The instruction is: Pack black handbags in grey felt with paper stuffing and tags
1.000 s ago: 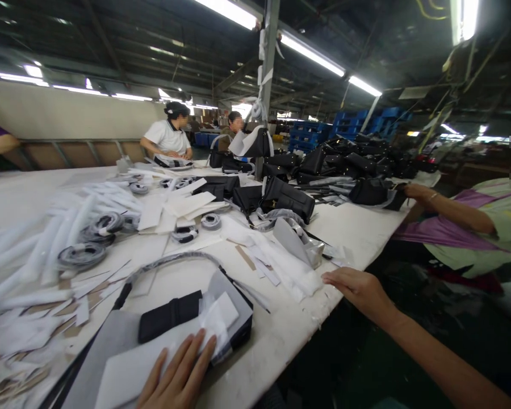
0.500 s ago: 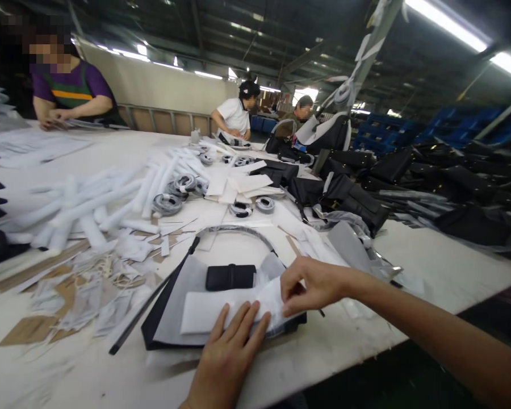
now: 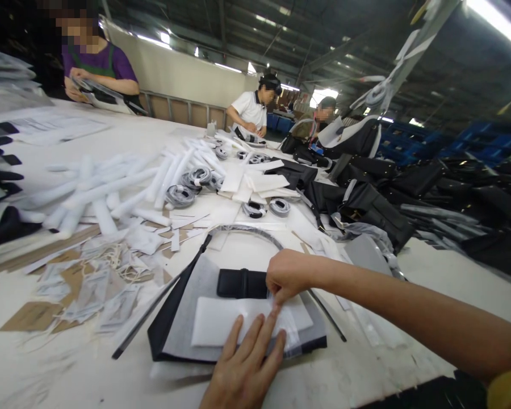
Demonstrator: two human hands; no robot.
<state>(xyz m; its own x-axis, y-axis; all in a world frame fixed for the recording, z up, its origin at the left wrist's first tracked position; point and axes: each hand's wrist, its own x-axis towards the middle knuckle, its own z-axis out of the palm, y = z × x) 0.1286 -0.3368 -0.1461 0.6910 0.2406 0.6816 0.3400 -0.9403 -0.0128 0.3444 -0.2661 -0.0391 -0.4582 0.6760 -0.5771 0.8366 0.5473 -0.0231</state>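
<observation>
A black bag (image 3: 159,335) lies on the table before me, with grey lining paper (image 3: 183,326) over it and a wrapped handle (image 3: 247,230) arching behind. On the paper rest a small black pouch (image 3: 238,283) and a flat white foam piece (image 3: 213,324). My left hand (image 3: 247,358) lies with spread fingers on the foam, pressing it flat. My right hand (image 3: 287,275) is closed in a pinch at the pouch's right end, over clear plastic (image 3: 290,326); what its fingertips grip is too small to make out.
White foam tubes (image 3: 111,190) and coiled wrapped straps (image 3: 181,195) lie beyond the bag. Tags with strings (image 3: 89,284) are at left, black bags (image 3: 366,210) at right. One person (image 3: 102,65) works at far left, another (image 3: 251,108) at the back.
My right hand has moved from the foam's right end to the pouch's right end, and more of the foam's right part shows. The view has shifted slightly.
</observation>
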